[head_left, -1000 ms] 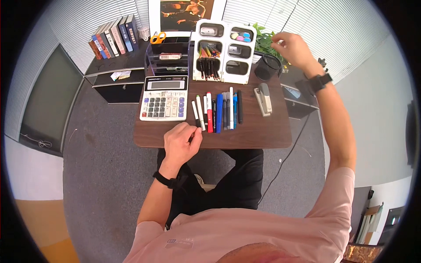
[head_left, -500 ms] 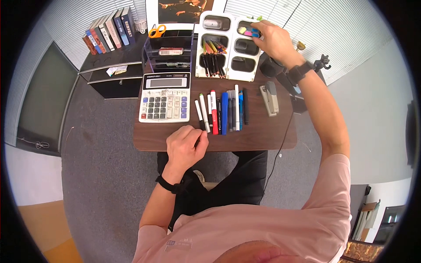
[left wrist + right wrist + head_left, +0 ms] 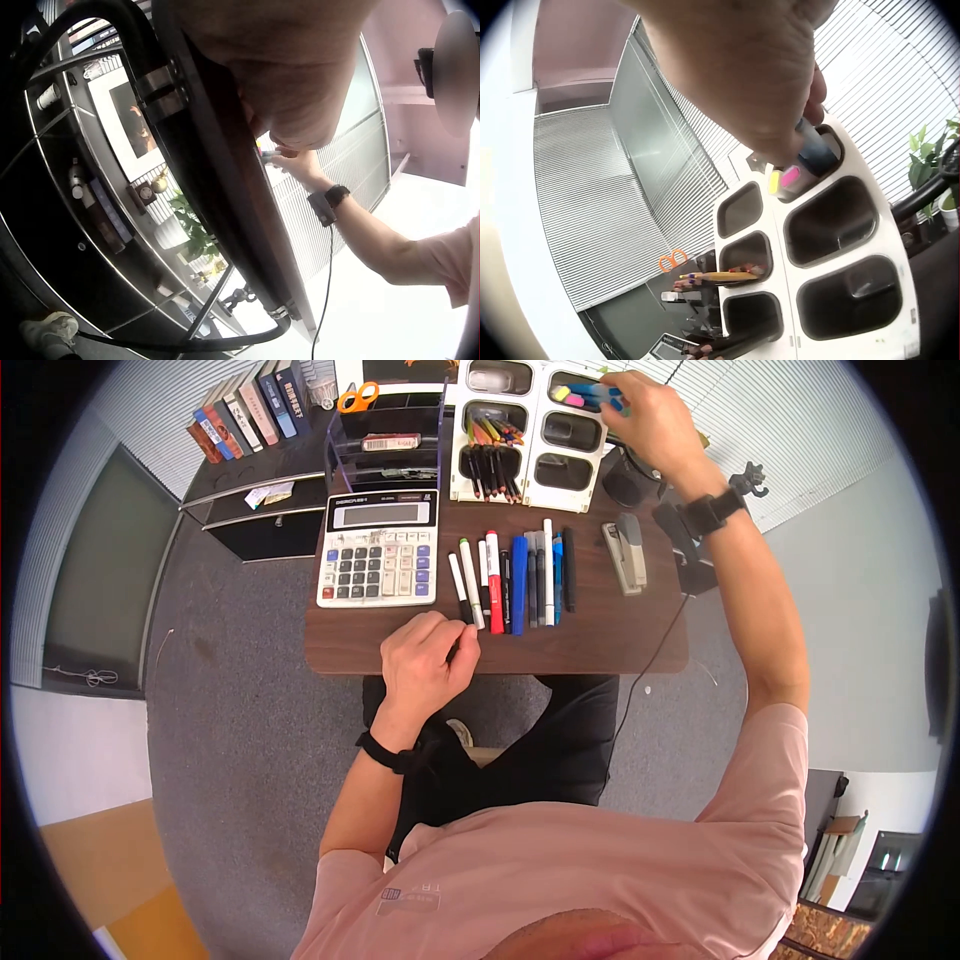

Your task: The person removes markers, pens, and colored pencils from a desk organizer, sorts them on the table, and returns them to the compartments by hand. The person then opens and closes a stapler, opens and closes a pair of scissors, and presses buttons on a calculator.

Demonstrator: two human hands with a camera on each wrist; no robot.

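We see the right hand [image 3: 655,428] pinching a blue highlighter [image 3: 817,154] at the white organizer [image 3: 535,425], the left hand [image 3: 425,660] loosely curled beside the markers [image 3: 518,585]

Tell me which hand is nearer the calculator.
Left. The left hand is just in front of the calculator; the right hand is farther away, up at the white organizer.

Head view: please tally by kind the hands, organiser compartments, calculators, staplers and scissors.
Hands (left hand, right hand): 2
White organiser compartments: 6
Calculator: 1
Stapler: 1
Orange-handled scissors: 1
Total: 11
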